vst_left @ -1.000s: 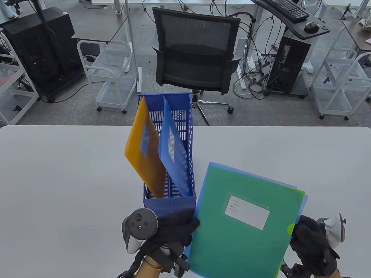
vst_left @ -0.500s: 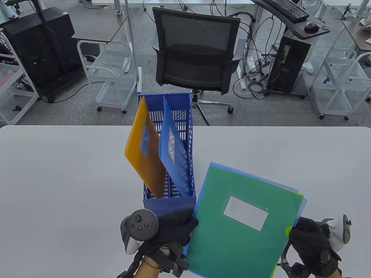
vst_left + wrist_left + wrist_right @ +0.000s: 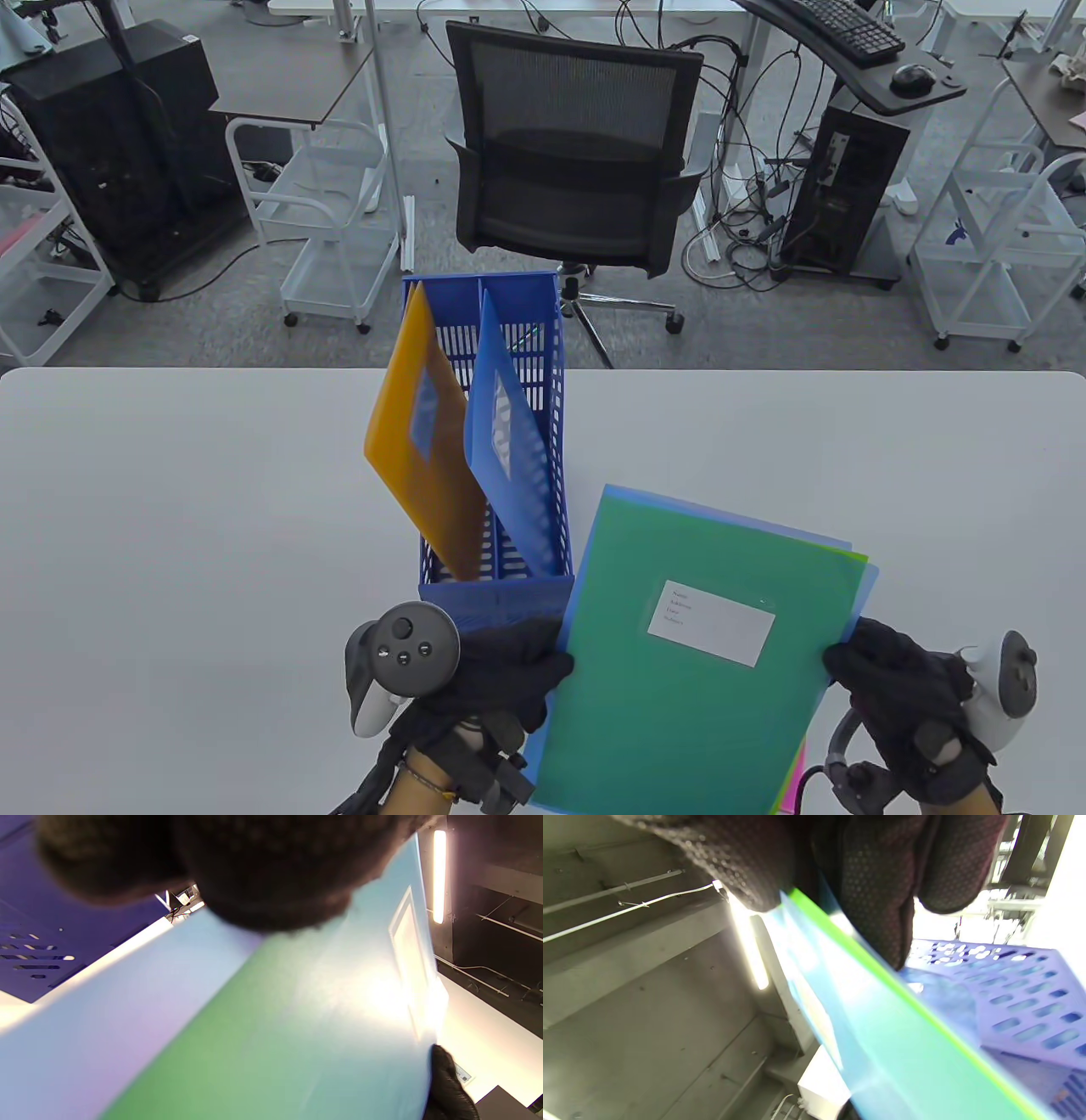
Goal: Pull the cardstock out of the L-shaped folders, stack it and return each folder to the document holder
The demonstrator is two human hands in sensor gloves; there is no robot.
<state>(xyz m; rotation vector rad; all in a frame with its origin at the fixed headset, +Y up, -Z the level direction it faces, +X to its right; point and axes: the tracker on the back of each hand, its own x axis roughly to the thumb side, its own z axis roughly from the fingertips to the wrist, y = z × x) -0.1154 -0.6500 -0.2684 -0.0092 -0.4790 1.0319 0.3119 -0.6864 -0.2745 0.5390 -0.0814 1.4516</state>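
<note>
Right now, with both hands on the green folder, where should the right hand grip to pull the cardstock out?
At the folder's right edge, coming from the right: cardstock edges peek out there, beside the right hand. The left hand holds the opposite edge steady.

Held folder (image 3: 704, 654): translucent blue over green, with a white label bearing small dark print.
Sheet inside it (image 3: 857, 557): bright lime-green edge; a pink sliver at the lower corner.
File rack (image 3: 496, 590): solid royal blue, walls slotted in rows.
Left standing folder (image 3: 420, 450): amber orange, pale label patch.
Right standing folder (image 3: 505, 441): blue, pale label patch.
Gloves (image 3: 501, 671): black, finely dotted knit.
Left tracker (image 3: 405, 652): dark grey.
Right tracker (image 3: 1005, 692): white.
Table (image 3: 170, 552): plain pale grey.
Chair (image 3: 573, 153): black mesh.
</note>
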